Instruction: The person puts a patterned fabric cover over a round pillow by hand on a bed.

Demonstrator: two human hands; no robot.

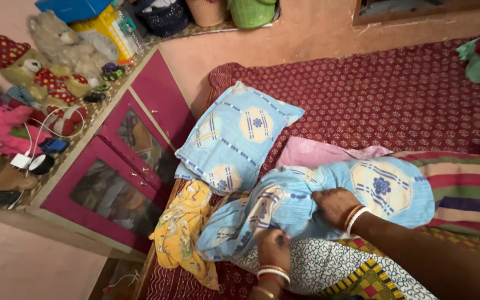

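On the maroon bedspread (395, 94), your left hand (274, 248) pinches the blue pillowcase's (306, 203) edge while your right hand (334, 205) presses down, fingers curled. Beside it lie a second pillow (240, 136), yellow cloth (184, 233) and striped blanket (468, 189).

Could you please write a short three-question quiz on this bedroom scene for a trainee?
1. True or false: both hands are on the same blue pillowcase.
2. Which lies against the wall at the head of the bed? A) the blue patterned pillow B) the yellow cloth C) the striped blanket
3. Fill in: the soft toys sit on top of the pink ____.

Key
1. True: the left hand pinches its lower edge and the right hand presses on top.
2. A
3. Cabinet, beside the bed.
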